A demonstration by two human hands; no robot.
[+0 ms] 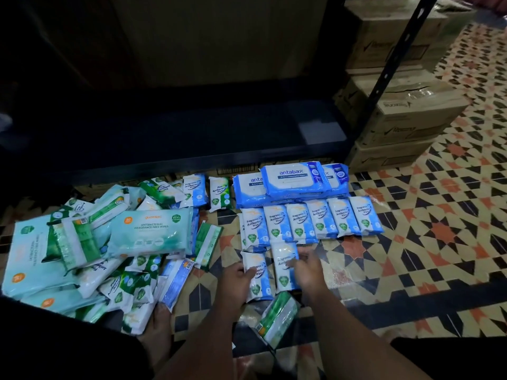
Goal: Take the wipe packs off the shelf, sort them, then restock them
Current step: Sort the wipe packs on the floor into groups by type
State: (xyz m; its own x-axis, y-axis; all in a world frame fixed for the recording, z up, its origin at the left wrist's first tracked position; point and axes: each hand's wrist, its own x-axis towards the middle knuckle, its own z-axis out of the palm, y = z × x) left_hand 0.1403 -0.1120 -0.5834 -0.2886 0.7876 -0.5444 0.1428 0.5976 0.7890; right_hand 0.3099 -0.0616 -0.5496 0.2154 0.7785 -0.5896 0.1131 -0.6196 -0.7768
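Note:
Wipe packs cover the patterned floor in front of a dark shelf [192, 138]. My left hand [236, 281] grips a small blue-and-white wipe pack [259, 281] by its left edge. My right hand [307, 267] holds a second blue-and-white pack [284, 266] beside it. Behind them lies a sorted row of small blue packs [312, 222], and behind that a stack of large blue antabax packs [290, 182]. At the left is an unsorted heap of green and teal packs [109, 242], topped by a large teal pack [151, 233]. A green pack [277, 318] lies between my forearms.
Stacked cardboard boxes [397, 105] stand at the right beside the shelf's black upright post [395, 64]. Bare tiled floor [439, 242] stretches to the right. A bare foot [159, 333] rests near the heap at the lower left.

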